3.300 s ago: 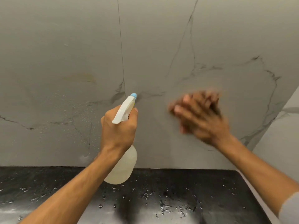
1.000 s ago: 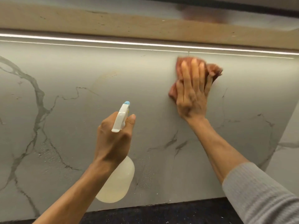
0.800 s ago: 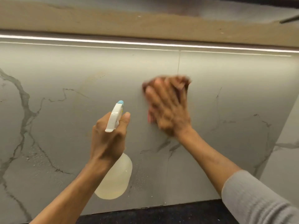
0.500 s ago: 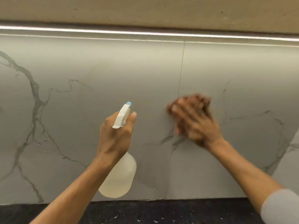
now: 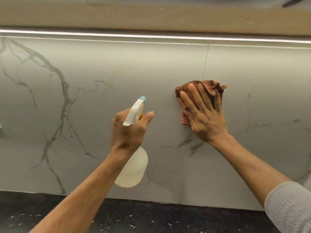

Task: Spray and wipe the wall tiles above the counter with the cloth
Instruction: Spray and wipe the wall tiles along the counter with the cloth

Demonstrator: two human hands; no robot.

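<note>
Head view: the left hand (image 5: 129,132) is wrapped round the neck of a spray bottle (image 5: 133,169), fingers curled at the trigger and the thumb (image 5: 148,116) sticking out to the right. The blue-tipped nozzle (image 5: 143,98) rises just above the knuckles, aimed at the wall tiles (image 5: 101,73). The bottle's translucent pale body hangs below the wrist; it looks milky throughout, and no liquid level can be made out. To the right of that thumb, apart from it, the right hand (image 5: 205,118) lies flat on the tiles, its fingers (image 5: 193,96) straight and spread. They press a crumpled reddish checked cloth (image 5: 184,106) against the wall, and cloth shows beyond the fingertips and to their left. A vertical tile seam (image 5: 205,64) runs up from just above those fingertips. Fine droplets (image 5: 74,140) speckle the tile left of the left hand. Below both wrists runs the dark speckled counter (image 5: 134,216).
</note>
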